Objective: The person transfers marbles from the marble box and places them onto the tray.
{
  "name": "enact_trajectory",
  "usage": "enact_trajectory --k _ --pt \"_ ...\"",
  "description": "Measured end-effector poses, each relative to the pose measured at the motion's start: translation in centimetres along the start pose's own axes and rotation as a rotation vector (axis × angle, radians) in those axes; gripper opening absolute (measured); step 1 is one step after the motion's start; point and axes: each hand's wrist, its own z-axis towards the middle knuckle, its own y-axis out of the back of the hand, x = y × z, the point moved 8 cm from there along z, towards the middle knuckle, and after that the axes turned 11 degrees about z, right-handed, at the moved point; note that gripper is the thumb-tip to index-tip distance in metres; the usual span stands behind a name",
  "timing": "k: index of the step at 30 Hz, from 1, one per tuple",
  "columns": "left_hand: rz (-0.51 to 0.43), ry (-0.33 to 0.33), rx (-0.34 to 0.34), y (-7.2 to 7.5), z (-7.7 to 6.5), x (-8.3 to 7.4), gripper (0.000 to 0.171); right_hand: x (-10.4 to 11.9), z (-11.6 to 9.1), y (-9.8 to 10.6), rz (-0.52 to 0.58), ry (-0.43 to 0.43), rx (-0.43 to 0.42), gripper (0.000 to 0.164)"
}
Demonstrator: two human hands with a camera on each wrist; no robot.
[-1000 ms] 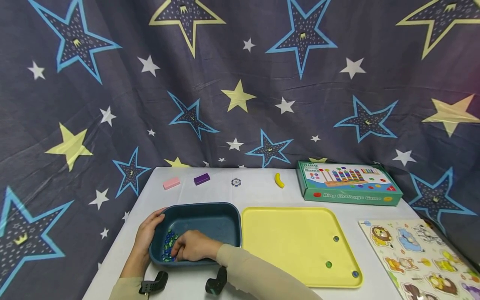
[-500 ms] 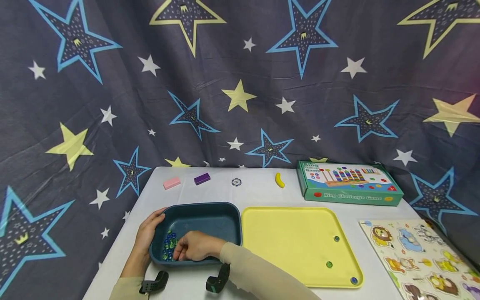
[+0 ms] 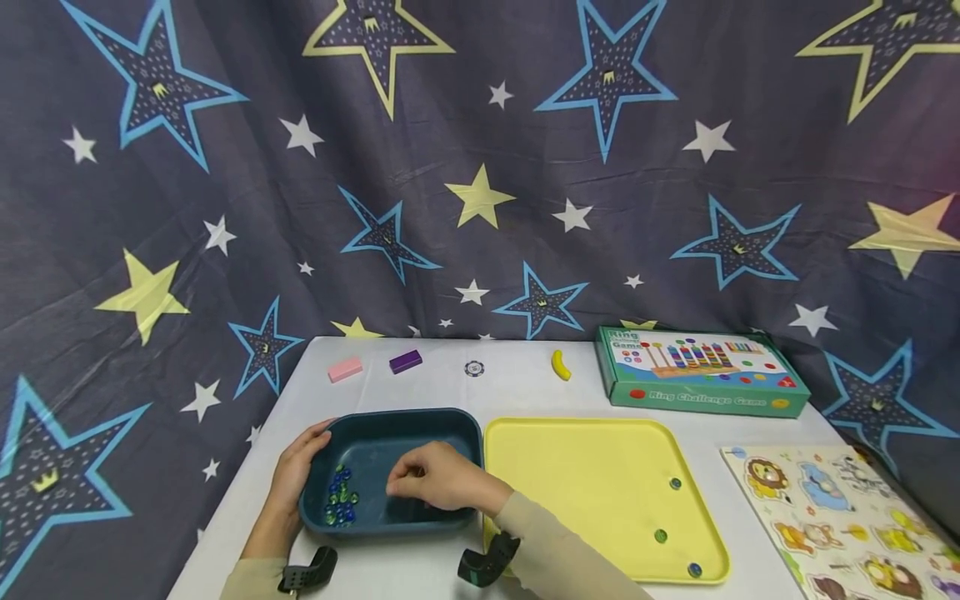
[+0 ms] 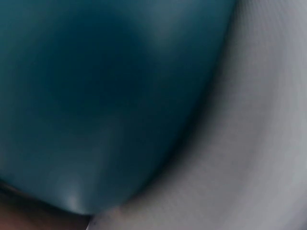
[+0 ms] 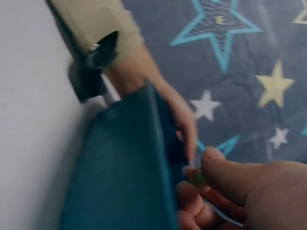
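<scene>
My left hand (image 3: 295,467) grips the left end of a dark teal plastic tub (image 3: 467,446), its fingertips at the rim. Inside, against the left end, lie several blue and green glass marbles (image 3: 342,498). My right hand (image 3: 442,477) is over the right half of the tub, thumb and fingers pinched together. Between those fingertips a green marble (image 5: 196,177) shows in the right wrist view. In the left wrist view, the tub's blurred outer wall (image 4: 110,96) fills most of the frame.
A yellow tray (image 3: 570,492) adjoins the tub's right side, with three marbles (image 3: 661,536) near its right edge. Behind are a pink block (image 3: 345,369), a purple block (image 3: 406,361), a poker chip (image 3: 474,368), a toy banana (image 3: 560,365), a game box (image 3: 705,371). An animal puzzle board (image 3: 847,517) lies right.
My right hand has risen from the marble pile and moved right with a marble. The nearest marble on the yellow tray has rolled slightly left and toward me. My left hand stays put.
</scene>
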Motion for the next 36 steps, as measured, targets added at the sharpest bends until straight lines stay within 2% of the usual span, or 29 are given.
enact_trajectory --k 3,7,16,23,28,32,36 --pt "0.003 0.0 -0.006 0.1 0.0 0.1 0.043 0.0 -1.3 1.6 0.073 0.034 -0.056 0.014" --pt "-0.003 -0.006 -0.009 0.1 -0.1 0.0 0.043 0.2 -2.8 3.5 0.108 0.063 -0.103 0.014" --pt "0.006 0.002 -0.005 0.0 0.1 0.3 0.042 -1.5 -5.9 7.9 0.164 -0.009 -0.246 0.014" --pt "0.005 0.0 -0.011 0.1 0.1 0.1 0.043 -3.3 -7.0 11.4 0.22 -0.047 -0.347 0.018" --pt "-0.006 -0.005 -0.01 0.0 0.0 -0.1 0.044 -4.8 -7.9 13.7 0.189 -0.078 -0.455 0.015" --pt "-0.001 -0.008 -0.016 0.1 -0.1 -0.1 0.044 -6.6 -8.4 15.1 0.126 -0.119 -0.547 0.015" --pt "-0.009 -0.01 -0.017 0.1 -0.1 -0.1 0.044 -8.0 -8.7 15.9 0.041 -0.158 -0.597 0.01"
